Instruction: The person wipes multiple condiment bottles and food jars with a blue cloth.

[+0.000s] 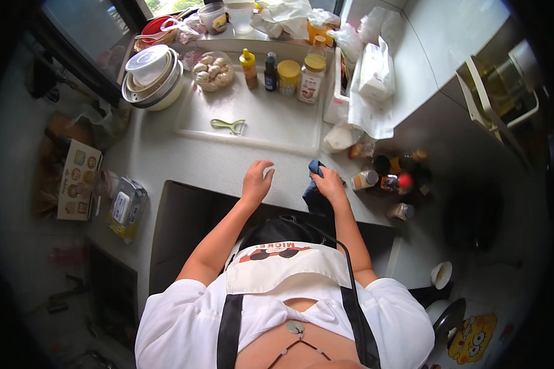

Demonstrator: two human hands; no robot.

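My right hand (330, 186) is closed on a dark blue cloth (314, 195) at the front edge of the grey countertop (212, 161). Part of the cloth hangs down over that edge. To its left, my left hand (258, 181) hovers over or rests near the same edge, fingers loosely curved and apart, with nothing in it. Beyond both hands lies a shallow pale tray (271, 126). A green peeler (228, 126) sits on the tray, closest to my left hand.
Garlic bulbs (213, 72) and several bottles and jars (313, 79) stand toward the tray's back. Stacked bowls (153, 77) are at the left, near a pack of wipes (127, 208). Seasoning bottles (395, 181) crowd the right side, below a tissue pack (376, 72).
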